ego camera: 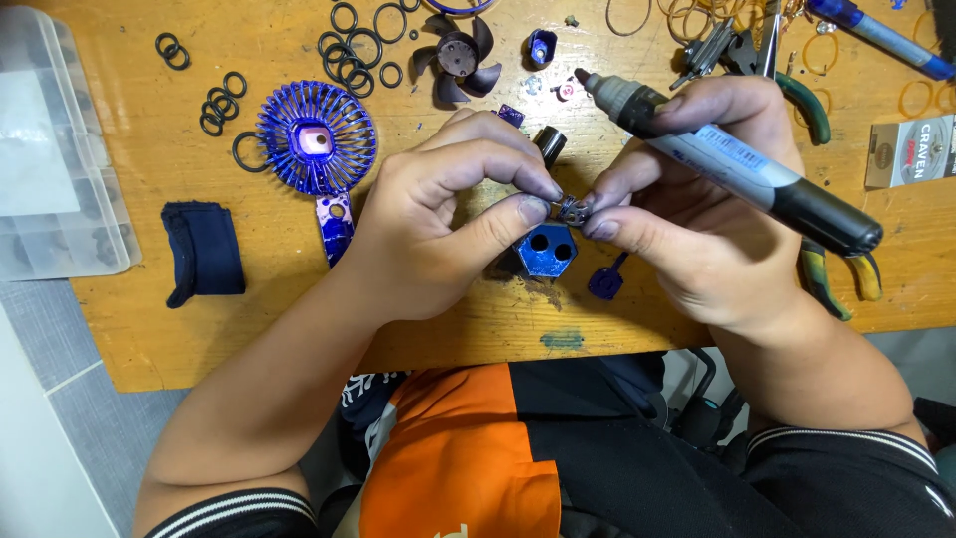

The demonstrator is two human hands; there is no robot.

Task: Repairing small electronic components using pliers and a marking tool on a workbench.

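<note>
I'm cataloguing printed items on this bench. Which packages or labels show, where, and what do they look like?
Small box: right table edge, flat rectangle, white and grey with red trim.
Marker label: on the grey-black marker in the right hand, pale blue band.
Plastic organiser case: far left, clear, compartmented.

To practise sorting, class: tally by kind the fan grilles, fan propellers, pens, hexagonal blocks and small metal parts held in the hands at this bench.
Blue fan grille: 1
Dark fan propeller: 1
Pens: 2, grey marker and blue pen
Blue hexagonal block: 1
Small metal part: 1
Total: 6
</note>
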